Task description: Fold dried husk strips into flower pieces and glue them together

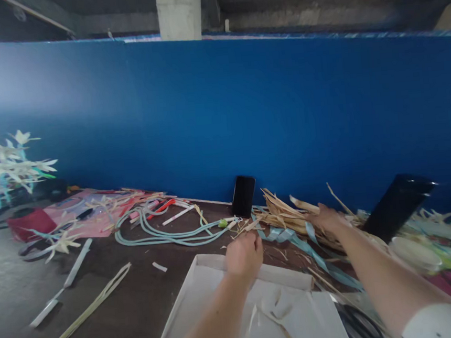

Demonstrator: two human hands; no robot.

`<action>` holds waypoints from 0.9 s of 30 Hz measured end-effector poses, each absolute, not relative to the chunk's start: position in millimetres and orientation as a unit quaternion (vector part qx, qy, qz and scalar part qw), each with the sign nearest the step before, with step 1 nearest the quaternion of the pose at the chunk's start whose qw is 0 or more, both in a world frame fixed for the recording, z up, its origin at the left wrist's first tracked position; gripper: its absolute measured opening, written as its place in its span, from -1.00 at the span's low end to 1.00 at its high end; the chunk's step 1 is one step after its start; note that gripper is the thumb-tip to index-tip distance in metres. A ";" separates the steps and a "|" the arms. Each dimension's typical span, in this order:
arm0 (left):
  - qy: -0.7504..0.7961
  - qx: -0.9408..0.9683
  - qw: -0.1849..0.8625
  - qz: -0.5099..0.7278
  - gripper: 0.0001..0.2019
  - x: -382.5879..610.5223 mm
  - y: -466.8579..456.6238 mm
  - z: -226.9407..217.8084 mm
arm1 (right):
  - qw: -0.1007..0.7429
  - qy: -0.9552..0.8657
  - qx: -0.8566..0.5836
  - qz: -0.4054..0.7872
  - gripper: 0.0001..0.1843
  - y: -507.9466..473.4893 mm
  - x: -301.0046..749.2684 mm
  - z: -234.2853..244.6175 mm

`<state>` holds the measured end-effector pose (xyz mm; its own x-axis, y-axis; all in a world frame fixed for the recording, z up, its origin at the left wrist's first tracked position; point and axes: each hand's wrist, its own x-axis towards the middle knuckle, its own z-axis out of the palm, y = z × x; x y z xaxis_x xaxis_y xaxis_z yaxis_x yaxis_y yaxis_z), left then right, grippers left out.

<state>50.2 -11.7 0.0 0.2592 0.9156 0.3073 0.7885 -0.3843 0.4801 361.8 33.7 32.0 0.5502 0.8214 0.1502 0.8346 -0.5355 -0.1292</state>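
Observation:
My left hand [244, 254] is closed over the far rim of a shallow white box [206, 263]. Whatever its fingers hold is hidden; thin dry strips [250, 226] lie just beyond it. Farther right, my right hand [327, 219] curls onto a pile of dried husk strips [282, 214], its fingertips partly hidden among them. A pale blue ribbon [307, 248] trails through and below the pile. Several husk scraps [276, 319] lie in the box.
A dark phone [244, 196] leans against the blue partition [220, 111]. Left of it are light blue tubing [168, 241], straws and pink sheets [100, 230]. White leafy flowers [7, 159] stand far left. A black object [398, 209] and scissors [359, 323] are right.

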 end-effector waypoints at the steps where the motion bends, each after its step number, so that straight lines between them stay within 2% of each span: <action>1: 0.544 0.786 0.115 0.272 -0.66 50.5 -11.6 -0.7 | 0.070 -0.482 -0.873 -0.037 -0.15 31.4 357.3 30.8; 3: 0.539 0.790 0.112 0.268 -0.67 50.6 -11.0 -2.3 | 0.027 -0.519 -0.854 -0.037 -0.29 24.2 346.0 29.7; 7: 0.531 0.799 0.098 0.265 -0.69 49.9 -9.6 -4.7 | 0.018 -0.573 -0.817 -0.060 -0.47 5.2 326.4 25.2; 17: 0.524 0.806 0.092 0.259 -0.65 47.1 -12.4 -3.0 | -0.025 -0.626 -0.778 -0.042 -0.39 -32.3 312.0 -3.9; 20: 0.520 0.809 0.094 0.257 -0.64 46.2 -13.3 -1.7 | -0.009 -0.625 -0.780 -0.042 -0.40 -35.6 305.7 1.3; 24: 0.525 0.806 0.101 0.254 -0.67 46.7 -13.1 -1.2 | 0.026 -0.567 -0.823 -0.018 -0.41 -26.0 302.7 31.7; 27: 0.532 0.800 0.110 0.254 -0.67 48.1 -12.3 -1.4 | 0.099 -0.539 -0.831 -0.090 -0.53 -4.6 314.0 59.2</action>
<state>48.1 -12.3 -1.4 0.3051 0.9073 0.2892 0.7956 -0.4097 0.4463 314.0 -4.6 59.2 0.4024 0.8786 0.2570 0.9145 -0.3989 -0.0680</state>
